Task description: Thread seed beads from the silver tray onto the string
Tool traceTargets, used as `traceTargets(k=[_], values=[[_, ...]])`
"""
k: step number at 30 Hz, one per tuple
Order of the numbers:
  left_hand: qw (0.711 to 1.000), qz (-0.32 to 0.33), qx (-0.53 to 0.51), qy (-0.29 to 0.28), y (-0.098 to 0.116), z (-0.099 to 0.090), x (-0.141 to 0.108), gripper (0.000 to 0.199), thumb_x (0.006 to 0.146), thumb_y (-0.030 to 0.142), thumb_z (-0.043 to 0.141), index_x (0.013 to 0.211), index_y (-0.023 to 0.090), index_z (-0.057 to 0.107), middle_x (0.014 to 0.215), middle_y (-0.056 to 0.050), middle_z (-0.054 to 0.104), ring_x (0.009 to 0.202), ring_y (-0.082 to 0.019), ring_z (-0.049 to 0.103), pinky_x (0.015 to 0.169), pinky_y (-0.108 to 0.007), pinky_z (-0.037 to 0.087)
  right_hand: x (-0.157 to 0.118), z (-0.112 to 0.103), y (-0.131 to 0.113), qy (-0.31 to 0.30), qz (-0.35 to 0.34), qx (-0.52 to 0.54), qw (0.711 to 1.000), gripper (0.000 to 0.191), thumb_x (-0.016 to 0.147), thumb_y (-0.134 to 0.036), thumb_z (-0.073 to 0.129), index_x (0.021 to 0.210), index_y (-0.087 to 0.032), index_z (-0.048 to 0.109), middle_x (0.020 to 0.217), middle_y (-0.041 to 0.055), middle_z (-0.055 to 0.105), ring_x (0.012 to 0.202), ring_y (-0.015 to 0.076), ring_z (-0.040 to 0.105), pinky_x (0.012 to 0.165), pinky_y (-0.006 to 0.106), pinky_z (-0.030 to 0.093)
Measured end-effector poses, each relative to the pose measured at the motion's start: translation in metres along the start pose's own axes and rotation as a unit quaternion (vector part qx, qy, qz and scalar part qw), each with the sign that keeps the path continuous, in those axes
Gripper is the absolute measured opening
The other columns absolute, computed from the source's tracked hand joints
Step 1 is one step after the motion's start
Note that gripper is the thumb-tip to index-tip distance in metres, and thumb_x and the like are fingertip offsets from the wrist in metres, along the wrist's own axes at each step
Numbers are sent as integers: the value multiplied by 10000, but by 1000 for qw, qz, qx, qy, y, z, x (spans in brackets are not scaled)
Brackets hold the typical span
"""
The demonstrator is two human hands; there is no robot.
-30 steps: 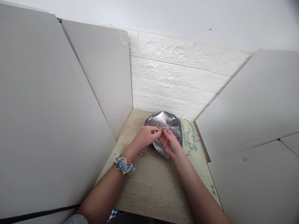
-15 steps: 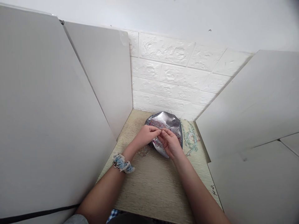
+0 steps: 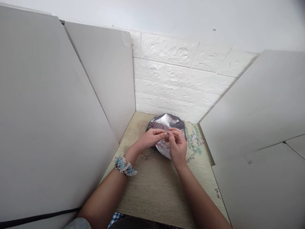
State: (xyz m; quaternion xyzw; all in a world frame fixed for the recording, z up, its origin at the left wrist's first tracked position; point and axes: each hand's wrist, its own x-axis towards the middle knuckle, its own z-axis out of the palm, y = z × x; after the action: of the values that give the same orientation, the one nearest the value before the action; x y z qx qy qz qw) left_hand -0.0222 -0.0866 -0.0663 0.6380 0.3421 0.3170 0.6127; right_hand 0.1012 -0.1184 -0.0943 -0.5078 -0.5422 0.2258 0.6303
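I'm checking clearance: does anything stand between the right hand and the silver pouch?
Nothing visible does; the left hand meets the right hand over the silver pouch. Green strands lie to the right.

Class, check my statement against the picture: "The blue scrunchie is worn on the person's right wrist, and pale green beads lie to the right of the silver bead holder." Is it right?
Not quite: the blue scrunchie is on the wrist of the left hand, as the head view shows. The rest stands: pale green beads lie to the right of the silver bead holder.

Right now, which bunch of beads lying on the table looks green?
The green bunch, right of the silvery thing; the pale bunch near the left hand lacks that green.
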Motion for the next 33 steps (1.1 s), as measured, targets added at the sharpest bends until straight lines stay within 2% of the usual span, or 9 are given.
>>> traceTargets(k=[4,7,10,14,18,21,24,29,33], values=[[1000,9,-24,-10,0,-1,-1,335,719,433,496,731,112,589,486,47,366,446,-39,314,428,-177,244,-3,1,-9,24,-64,-38,997,150,764,-260,454,708,-178,566,959,76,512,1030,195,445,761,316,425],[995,25,-93,2,0,0,0,355,754,437,434,783,120,591,771,-40,539,700,-99,489,588,-199,382,-5,2,-15,-8,-87,-43,995,129,754,-235,472,748,-207,598,1029,69,486,1041,184,434,863,340,369],[990,48,-135,-3,-1,-1,0,364,769,433,406,776,128,605,994,-77,530,913,-155,478,739,-251,396,-5,2,-19,-18,-106,-43,993,129,746,-226,486,776,-224,611,1111,60,443,1030,182,431,888,352,347],[992,57,-96,-58,-1,-3,-1,245,716,345,525,659,118,596,842,-58,561,829,-137,487,768,-267,370,-3,0,-20,10,-89,-43,995,110,745,-249,490,698,-193,572,934,49,489,915,160,466,818,321,376],[989,37,-117,-88,0,-4,-4,237,690,307,552,548,118,556,716,-35,547,709,-111,487,699,-260,369,8,-6,-12,64,61,100,991,132,765,-316,448,725,-192,465,586,-41,435,556,86,443,574,240,414],[978,34,-182,-96,1,-6,-5,234,675,284,560,514,116,532,687,-30,529,659,-102,490,656,-254,376,20,-16,-4,168,161,261,937,105,757,-306,425,748,-210,382,488,-92,385,424,65,405,500,229,436],[967,44,-232,-91,2,-9,-7,243,646,285,574,482,116,509,666,-30,511,638,-108,502,652,-267,391,30,-28,1,237,221,315,892,31,747,-231,376,734,-208,360,483,-90,439,421,68,470,544,249,480],[950,80,-296,-63,2,-18,-9,270,604,327,569,444,131,477,598,-13,459,599,-108,484,659,-299,411,41,-42,1,266,214,317,885,68,779,-180,258,758,-214,313,690,-6,593,668,95,610,737,320,492],[953,84,-290,-29,0,-24,-9,267,593,327,545,426,139,456,588,-15,455,599,-113,471,647,-308,412,47,-55,1,283,85,238,925,73,817,-298,266,792,-231,280,932,34,573,906,103,573,810,358,455]])
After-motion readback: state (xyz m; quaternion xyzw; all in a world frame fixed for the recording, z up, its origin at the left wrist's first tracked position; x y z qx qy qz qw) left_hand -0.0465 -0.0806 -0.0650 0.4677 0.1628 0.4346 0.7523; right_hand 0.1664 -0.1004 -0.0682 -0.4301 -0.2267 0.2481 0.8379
